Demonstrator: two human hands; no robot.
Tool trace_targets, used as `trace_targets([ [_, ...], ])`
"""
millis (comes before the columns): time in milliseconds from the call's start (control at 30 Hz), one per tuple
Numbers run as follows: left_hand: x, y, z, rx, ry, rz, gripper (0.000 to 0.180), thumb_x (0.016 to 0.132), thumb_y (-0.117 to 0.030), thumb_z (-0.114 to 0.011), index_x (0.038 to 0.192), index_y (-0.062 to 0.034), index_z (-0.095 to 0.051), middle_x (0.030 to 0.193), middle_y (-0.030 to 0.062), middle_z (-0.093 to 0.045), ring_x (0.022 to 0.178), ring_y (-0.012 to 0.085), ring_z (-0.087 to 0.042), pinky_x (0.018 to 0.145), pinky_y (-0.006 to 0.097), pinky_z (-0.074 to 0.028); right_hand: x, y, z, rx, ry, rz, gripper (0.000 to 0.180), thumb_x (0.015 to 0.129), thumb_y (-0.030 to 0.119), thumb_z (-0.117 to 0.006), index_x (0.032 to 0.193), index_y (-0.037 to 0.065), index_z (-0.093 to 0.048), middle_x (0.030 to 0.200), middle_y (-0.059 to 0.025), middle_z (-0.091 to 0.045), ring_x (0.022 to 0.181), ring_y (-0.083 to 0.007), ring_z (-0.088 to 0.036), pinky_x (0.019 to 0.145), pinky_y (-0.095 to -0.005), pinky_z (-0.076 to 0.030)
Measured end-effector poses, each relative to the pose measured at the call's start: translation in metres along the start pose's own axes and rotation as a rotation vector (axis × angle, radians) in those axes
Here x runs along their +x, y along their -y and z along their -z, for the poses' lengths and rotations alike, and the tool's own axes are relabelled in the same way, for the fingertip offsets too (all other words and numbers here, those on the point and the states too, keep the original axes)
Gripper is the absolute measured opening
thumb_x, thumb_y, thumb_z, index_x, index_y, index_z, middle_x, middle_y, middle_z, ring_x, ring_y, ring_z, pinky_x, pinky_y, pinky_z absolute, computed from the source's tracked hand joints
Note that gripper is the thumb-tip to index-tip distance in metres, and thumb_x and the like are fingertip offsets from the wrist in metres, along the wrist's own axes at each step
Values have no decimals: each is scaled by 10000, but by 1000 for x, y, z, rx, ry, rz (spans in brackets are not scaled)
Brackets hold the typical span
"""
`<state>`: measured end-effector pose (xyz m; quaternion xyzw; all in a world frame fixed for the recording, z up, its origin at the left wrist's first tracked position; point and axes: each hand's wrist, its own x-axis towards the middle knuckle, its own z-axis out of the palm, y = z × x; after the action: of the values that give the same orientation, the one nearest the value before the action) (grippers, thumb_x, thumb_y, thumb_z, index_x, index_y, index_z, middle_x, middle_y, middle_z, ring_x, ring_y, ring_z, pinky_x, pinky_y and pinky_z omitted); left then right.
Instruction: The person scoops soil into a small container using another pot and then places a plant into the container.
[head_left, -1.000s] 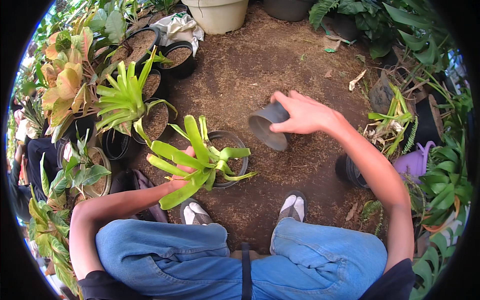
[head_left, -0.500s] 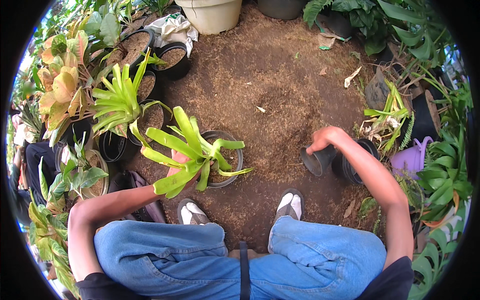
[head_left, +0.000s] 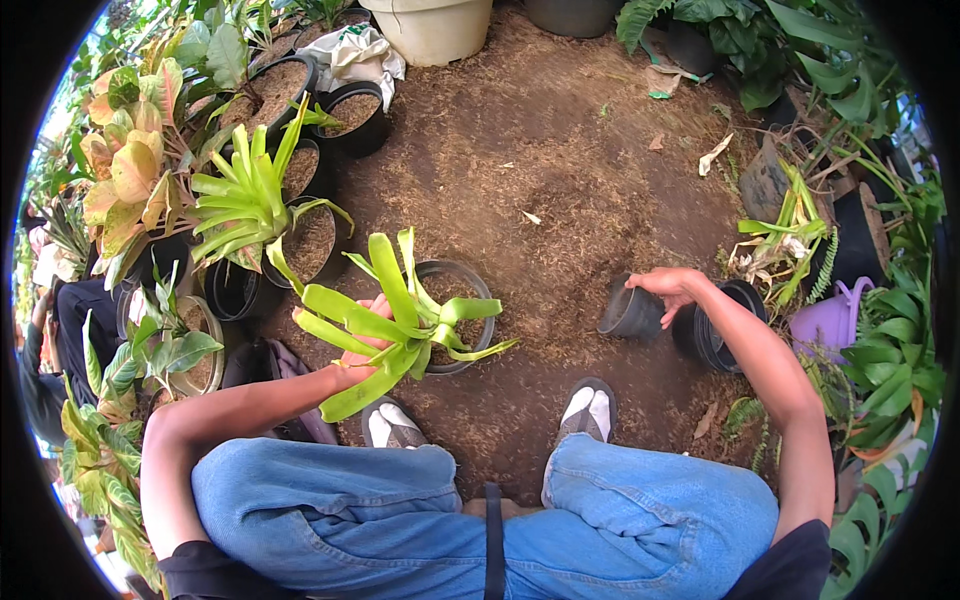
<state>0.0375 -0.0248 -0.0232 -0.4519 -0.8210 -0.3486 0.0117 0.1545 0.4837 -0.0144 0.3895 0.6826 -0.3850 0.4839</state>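
A bright green, strap-leaved plant (head_left: 400,335) leans over the near left side of a round dark pot (head_left: 490,335) standing on the soil. My left hand (head_left: 362,345) is closed about the plant's base, though leaves cover most of its fingers. To the right, my right hand (head_left: 672,287) grips the rim of a small black pot (head_left: 632,312), held tilted low over the ground. Some of that hand's fingers hang along the pot's outer right side. Just right of it stands a larger black pot (head_left: 708,335).
Potted plants crowd the left, including another strap-leaved plant (head_left: 245,200) and soil-filled black pots (head_left: 358,120). A big cream pot (head_left: 430,30) stands at the far side. Right of me are a purple pot (head_left: 822,325) and a drooping plant (head_left: 790,225). Another person sits at the far left.
My right hand has shifted its hold on the small pot, whose mouth and tilt have turned. The strap-leaved plant has tipped slightly in my left hand, its leaves now lying differently.
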Motion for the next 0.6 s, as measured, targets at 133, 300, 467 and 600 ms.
trace_targets([
  [133,-14,20,-7,118,57,-27,338,778,-243,-810,1059,-182,-633,1026,30,-592,974,268,-554,867,418,-368,10,-20,11,166,68,2,954,948,491,-605,1654,85,-109,1701,-287,-31,1366,-598,-442,829,-501,-642],
  [300,-16,25,-12,77,79,54,391,769,-297,-796,1102,-193,-620,1084,52,-578,1048,279,-580,840,436,-378,16,-37,49,233,129,10,874,914,464,-671,1608,112,-273,1690,-326,15,1374,-565,-459,862,-429,-633],
  [467,-17,21,-11,87,47,32,401,765,-295,-794,1111,-194,-619,1088,55,-575,1051,282,-579,840,440,-380,5,-31,59,219,177,231,452,947,362,-651,1311,121,-536,1517,-224,-422,1243,-444,-609,931,-419,-603],
  [600,-15,16,-7,101,28,19,409,763,-294,-793,1119,-194,-618,1092,58,-572,1053,285,-579,840,444,-381,-33,13,44,246,199,388,423,918,301,-691,1282,145,-541,1313,-100,-528,1147,-305,-652,973,-413,-588],
])
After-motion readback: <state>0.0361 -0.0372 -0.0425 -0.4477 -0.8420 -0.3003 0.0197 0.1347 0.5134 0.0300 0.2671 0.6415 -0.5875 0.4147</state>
